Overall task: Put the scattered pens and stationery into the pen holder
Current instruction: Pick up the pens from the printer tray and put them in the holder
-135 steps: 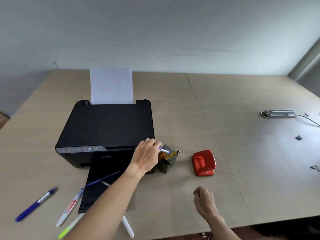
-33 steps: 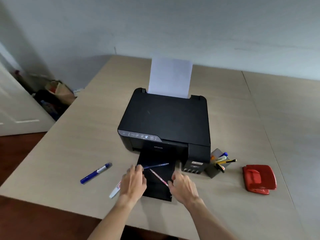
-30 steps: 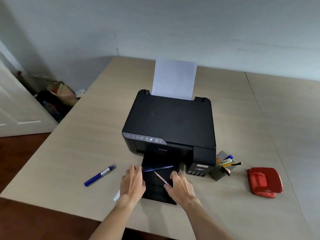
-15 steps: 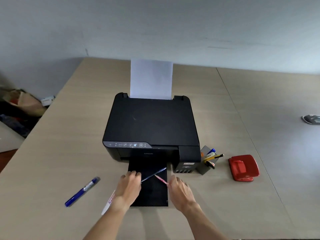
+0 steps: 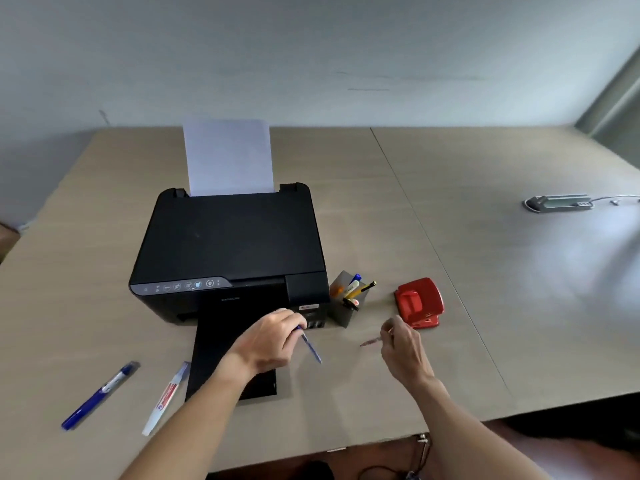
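A grey pen holder [image 5: 341, 311] stands at the printer's front right corner with several pens sticking out. My left hand [image 5: 270, 339] is shut on a thin blue pen [image 5: 311, 348], which points down and to the right just left of the holder. My right hand [image 5: 403, 348] is shut on a thin pink pen [image 5: 372, 341] in front of the holder, its tip pointing left. A blue marker [image 5: 98, 396] and a white correction pen [image 5: 166, 398] lie on the table at the front left.
A black printer [image 5: 228, 251] with a paper sheet [image 5: 228, 157] sits mid-table, its output tray [image 5: 214, 344] extended toward me. A red hole punch [image 5: 419, 303] lies right of the holder. A power strip [image 5: 557, 202] rests at the far right.
Both hands lifted the two thin pens off the printer's output tray and carried them to the right, toward the pen holder. The view swung right as well.
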